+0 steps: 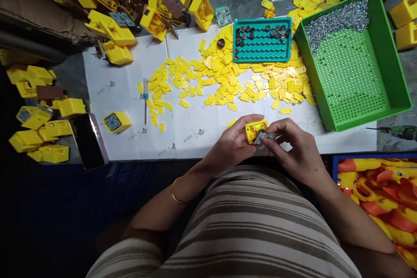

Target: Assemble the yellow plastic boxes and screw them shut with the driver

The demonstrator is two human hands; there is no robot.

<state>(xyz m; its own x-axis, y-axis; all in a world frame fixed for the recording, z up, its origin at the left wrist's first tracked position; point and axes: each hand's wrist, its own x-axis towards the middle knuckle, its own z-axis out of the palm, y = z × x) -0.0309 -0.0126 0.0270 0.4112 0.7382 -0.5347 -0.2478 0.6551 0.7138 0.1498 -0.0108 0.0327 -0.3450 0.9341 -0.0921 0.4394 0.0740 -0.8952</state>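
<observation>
Near the front edge of the table, my left hand (233, 141) is closed around a small yellow plastic housing (250, 133) with its hollow side facing up. My right hand (295, 145) pinches a small grey circuit board (263, 137) between thumb and fingers at the housing's opening. The board looks tilted, and I cannot tell how far inside the housing it sits. My fingers hide part of both pieces.
Loose yellow plates (224, 78) lie heaped beyond my hands. A teal tray (260, 54) holds small dark round parts; a green basket (355, 74) holds screws. Left are a screwdriver (145, 95), a phone (88, 139) and yellow housings (114, 30). An electric screwdriver (402, 132) lies right.
</observation>
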